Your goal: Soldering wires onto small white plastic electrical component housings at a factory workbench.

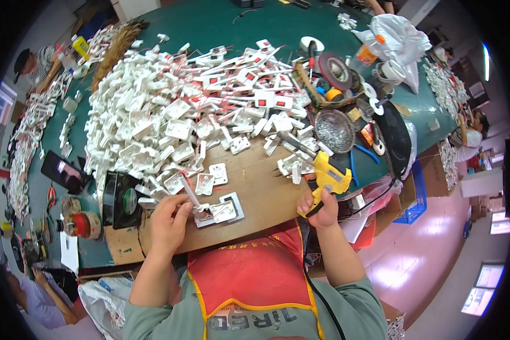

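Note:
My left hand is closed, thumb and fingers pinching a white plastic housing with thin red wires. That housing lies on a small grey metal plate at the board's front edge, and a narrow white arm stands up from it beside my fingertips. My right hand wraps round the handle of a yellow pistol-shaped soldering gun. Its long metal barrel points up and to the left, over loose white parts and apart from the housing in my left hand.
A large heap of white plastic parts covers the green table beyond the wooden board. A small black fan stands left. To the right are a round metal dish, a tool basket and blue-handled pliers.

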Tool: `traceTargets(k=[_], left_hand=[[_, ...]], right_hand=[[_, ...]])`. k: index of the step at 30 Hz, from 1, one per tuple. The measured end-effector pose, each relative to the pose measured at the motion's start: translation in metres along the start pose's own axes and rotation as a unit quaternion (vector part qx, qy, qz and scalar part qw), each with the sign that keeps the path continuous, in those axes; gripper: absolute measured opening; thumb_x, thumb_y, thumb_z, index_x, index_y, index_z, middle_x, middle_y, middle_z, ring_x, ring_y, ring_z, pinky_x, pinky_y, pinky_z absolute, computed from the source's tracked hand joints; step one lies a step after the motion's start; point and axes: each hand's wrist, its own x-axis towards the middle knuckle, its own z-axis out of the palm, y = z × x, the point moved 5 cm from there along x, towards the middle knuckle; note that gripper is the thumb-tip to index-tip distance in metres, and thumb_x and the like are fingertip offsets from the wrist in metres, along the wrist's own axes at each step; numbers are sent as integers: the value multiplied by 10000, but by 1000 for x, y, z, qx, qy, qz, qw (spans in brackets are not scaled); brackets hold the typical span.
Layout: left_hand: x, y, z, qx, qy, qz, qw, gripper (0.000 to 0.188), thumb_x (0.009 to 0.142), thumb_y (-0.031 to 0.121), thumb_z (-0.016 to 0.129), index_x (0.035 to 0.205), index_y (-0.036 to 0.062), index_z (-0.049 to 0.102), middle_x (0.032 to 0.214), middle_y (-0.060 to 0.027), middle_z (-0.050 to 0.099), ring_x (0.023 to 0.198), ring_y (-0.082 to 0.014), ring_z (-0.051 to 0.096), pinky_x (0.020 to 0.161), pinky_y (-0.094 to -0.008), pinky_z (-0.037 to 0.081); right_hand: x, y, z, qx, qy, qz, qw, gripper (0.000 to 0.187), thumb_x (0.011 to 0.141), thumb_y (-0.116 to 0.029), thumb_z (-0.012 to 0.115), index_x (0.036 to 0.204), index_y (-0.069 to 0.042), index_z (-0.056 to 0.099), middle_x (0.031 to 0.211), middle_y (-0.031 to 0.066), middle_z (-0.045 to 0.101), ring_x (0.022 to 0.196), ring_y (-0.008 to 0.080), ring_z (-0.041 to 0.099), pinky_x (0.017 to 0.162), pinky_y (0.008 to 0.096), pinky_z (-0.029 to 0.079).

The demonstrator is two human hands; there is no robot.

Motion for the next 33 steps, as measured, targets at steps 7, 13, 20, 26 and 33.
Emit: traceTargets(k=[7, 13, 20, 26, 33], left_hand=[[8, -8, 11, 264, -33, 21, 964, 147, 867, 186, 622, 976, 90, 642, 904, -122, 653, 786, -343, 637, 676, -433, 511], [13, -15, 15, 269, -77, -21, 960, 131, 873, 179, 612, 927, 60, 620, 917, -146, 649, 808, -357, 632, 701, -447, 506], [1, 2, 2, 247, -28, 68, 966, 83, 863, 102, 598, 921, 44, 607, 907, -144, 622, 827, -358, 590, 715, -455, 463], [-19, 3, -16, 216, 30, 103, 970, 92, 855, 55, 607, 945, 38, 614, 912, -139, 616, 862, -331, 576, 749, -405, 458], [-24, 16, -17, 62, 56, 87, 993, 105, 798, 31, 681, 900, 35, 656, 860, -114, 639, 828, -290, 608, 735, -365, 484]], right_hand=[[1, -2, 3, 3, 24, 17, 1000, 564, 884, -391, 618, 1272, -27, 434, 683, 54, 502, 563, 188, 517, 567, 347, 444], [3, 0, -5, 7, 39, 21, 999, 537, 885, -371, 620, 1265, -38, 439, 685, 56, 505, 567, 186, 522, 576, 349, 445], [0, 1, -4, 34, 15, 27, 999, 498, 891, -295, 617, 1310, -70, 468, 705, 65, 530, 621, 219, 534, 603, 382, 446], [-3, 3, 1, 19, 13, 33, 999, 518, 879, -320, 625, 1301, -67, 463, 701, 61, 528, 611, 213, 530, 588, 379, 445], [-9, 6, -26, 17, 20, 47, 999, 449, 896, -458, 537, 1043, -34, 558, 700, 46, 500, 643, 195, 506, 633, 326, 424]])
